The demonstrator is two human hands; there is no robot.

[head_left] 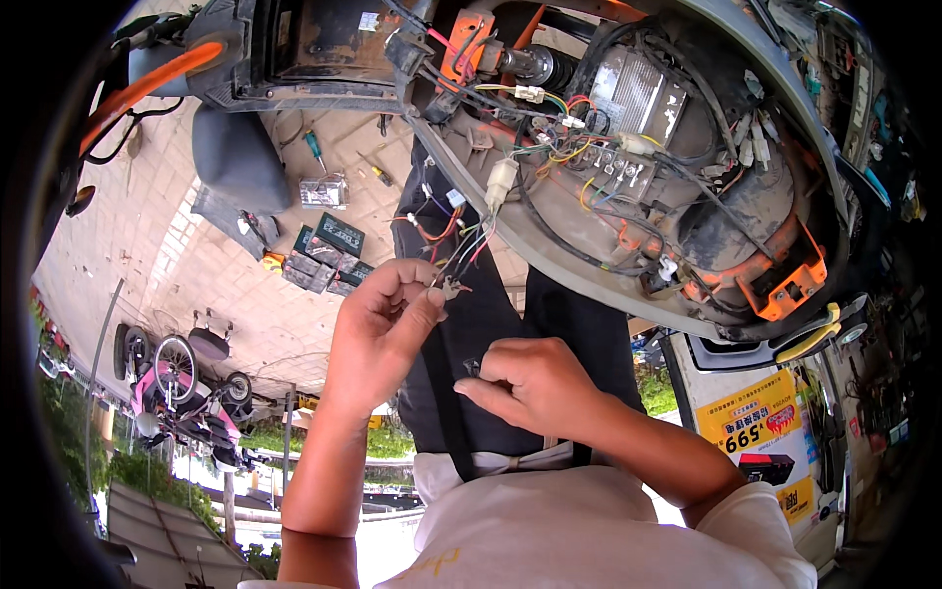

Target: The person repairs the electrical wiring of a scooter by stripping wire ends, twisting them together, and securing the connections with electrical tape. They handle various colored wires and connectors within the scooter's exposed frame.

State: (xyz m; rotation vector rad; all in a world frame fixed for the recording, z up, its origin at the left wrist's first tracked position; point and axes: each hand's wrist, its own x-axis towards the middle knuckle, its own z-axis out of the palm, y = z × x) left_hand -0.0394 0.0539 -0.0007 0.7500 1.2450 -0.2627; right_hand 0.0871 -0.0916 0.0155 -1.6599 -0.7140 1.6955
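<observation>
My left hand (385,332) pinches a small pale connector (453,290) with several thin wires on it, thumb against forefinger. Those wires (477,245) run up to a white multi-pin plug (501,183) hanging from the opened scooter body. Lower and to the right, my right hand (535,385) is closed, thumb and forefinger around a small dark piece (472,367) whose kind I cannot make out. Just above my left hand hangs another bunch of coloured wires with a small white plug (455,198). A finned metal controller box (636,90) sits inside the scooter body.
On the brick paving (157,245) at left lie a grey seat-like part (238,157), several dark batteries (336,236), a teal-handled screwdriver (314,147) and a yellow-handled one (377,173). The scooter's grey rim (579,280) curves close above my right hand. A yellow poster (754,422) stands right.
</observation>
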